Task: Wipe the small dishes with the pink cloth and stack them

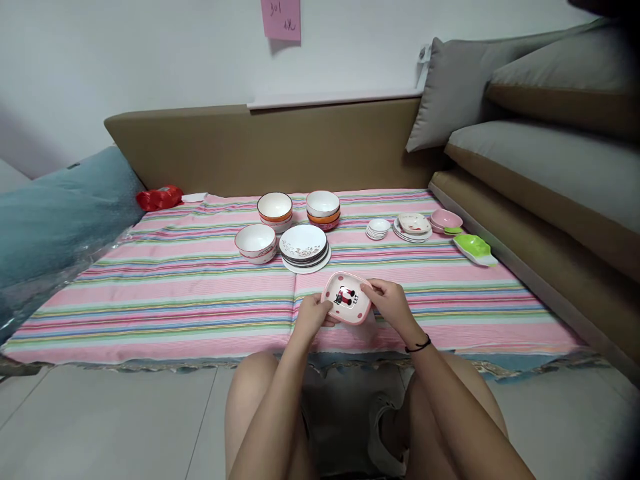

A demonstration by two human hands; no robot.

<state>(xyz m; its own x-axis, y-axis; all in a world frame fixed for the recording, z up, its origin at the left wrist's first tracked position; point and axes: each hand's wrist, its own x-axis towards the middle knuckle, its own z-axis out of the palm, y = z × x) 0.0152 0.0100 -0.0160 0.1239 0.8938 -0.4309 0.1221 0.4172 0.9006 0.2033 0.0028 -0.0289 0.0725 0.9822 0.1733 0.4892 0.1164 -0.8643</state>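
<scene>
Between my two hands is a small squarish dish [346, 297] with a pink rim, dots and a cat drawing, tilted so its inside faces me. My left hand [313, 313] grips its left edge, thumb on the rim. On the right edge, my right hand [390, 303] pinches it with the thumb on top. Something pale and see-through [364, 328] shows under the dish; I cannot make out what it is. Just beyond the dish stands a stack of plates [303, 243], the top one flower-patterned. A white bowl with a red rim [255, 241] sits left of that stack.
Two bowl stacks, one left [275, 207] and one right [323, 203], stand farther back. To the right are small white dishes [379, 227], a dish on plates [414, 224], pink bowls [446, 220] and a green dish [473, 247]. Cushions [550, 147] border the striped cloth [175, 287].
</scene>
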